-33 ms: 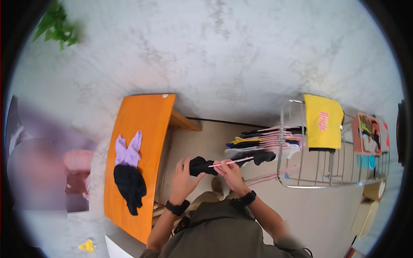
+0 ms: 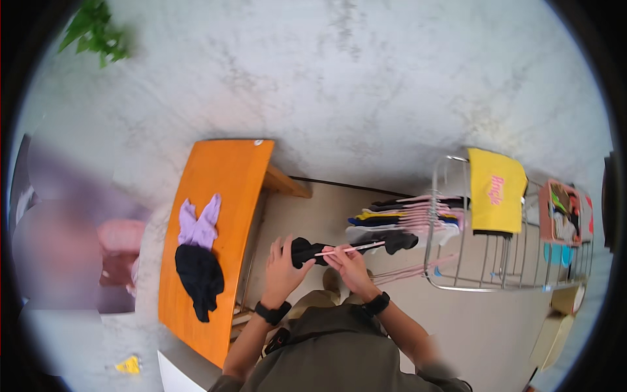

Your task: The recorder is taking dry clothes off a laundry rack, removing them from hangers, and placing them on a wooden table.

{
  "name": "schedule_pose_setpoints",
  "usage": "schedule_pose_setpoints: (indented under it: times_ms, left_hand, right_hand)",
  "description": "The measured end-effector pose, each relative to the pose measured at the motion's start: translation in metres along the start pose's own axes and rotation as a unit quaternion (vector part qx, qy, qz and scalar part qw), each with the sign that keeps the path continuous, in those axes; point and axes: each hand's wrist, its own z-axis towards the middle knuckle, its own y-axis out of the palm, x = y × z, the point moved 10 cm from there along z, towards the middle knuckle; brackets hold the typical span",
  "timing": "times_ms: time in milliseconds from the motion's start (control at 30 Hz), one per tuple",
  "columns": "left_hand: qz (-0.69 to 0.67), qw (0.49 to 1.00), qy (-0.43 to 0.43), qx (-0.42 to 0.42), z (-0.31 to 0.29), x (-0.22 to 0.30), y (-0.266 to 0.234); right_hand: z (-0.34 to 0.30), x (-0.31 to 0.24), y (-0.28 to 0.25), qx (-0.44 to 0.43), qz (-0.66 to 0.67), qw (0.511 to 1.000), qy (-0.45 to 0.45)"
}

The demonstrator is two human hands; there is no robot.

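Observation:
In front of my body, my right hand (image 2: pixel 347 269) pinches a thin pink hanger (image 2: pixel 366 247), whose bar slants up to the right. A black sock (image 2: pixel 302 251) lies along the hanger's left end and reaches my right fingertips. Beside the sock's left end is my left hand (image 2: pixel 282 273), fingers stretched and thumb apart; the thumb meets the sock's lower edge. Another black sock-like piece (image 2: pixel 400 243) shows past the hanger's right tip; whether it belongs to the same sock I cannot tell. Both my wrists wear black bands.
On the left, an orange table (image 2: pixel 225 163) bears a lilac garment (image 2: pixel 199 222) and a black garment (image 2: pixel 199 277). At right stands a metal rack (image 2: pixel 450 285) with several pink hangers (image 2: pixel 415 219) of clothes, a yellow cloth (image 2: pixel 496 189) and a pink basket (image 2: pixel 547 212).

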Motion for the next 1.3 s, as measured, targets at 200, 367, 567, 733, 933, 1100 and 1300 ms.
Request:
schedule_pose_setpoints:
  times_ms: [200,367,567,733,933,1100,1300]
  left_hand:
    - [0.078,0.989,-0.070,0.106,-0.023,-0.028,-0.047]
    - [0.047,0.983,-0.058,0.166,-0.036,-0.054,-0.069]
    - [-0.008,0.977,-0.043,0.210,-0.026,-0.085,-0.078]
    - [-0.041,0.982,-0.046,0.178,-0.019,-0.146,-0.078]
    - [-0.147,0.974,-0.080,0.155,-0.027,-0.226,-0.083]
    - [-0.288,0.932,-0.205,0.077,-0.048,-0.290,-0.070]
    - [-0.344,0.923,-0.147,0.084,-0.067,-0.312,-0.085]
  right_hand:
    - [-0.017,0.020,0.076,-0.102,0.060,0.991,0.067]
    - [-0.024,0.030,0.111,-0.106,0.009,0.993,0.043]
    - [-0.013,0.053,0.148,-0.107,-0.022,0.994,0.010]
    - [0.012,0.080,0.161,-0.054,-0.073,0.996,-0.002]
    - [0.047,0.099,0.184,-0.019,-0.124,0.992,-0.020]
    - [0.062,0.127,0.215,-0.022,-0.180,0.983,-0.019]
    - [0.076,0.141,0.244,-0.059,-0.233,0.971,-0.007]
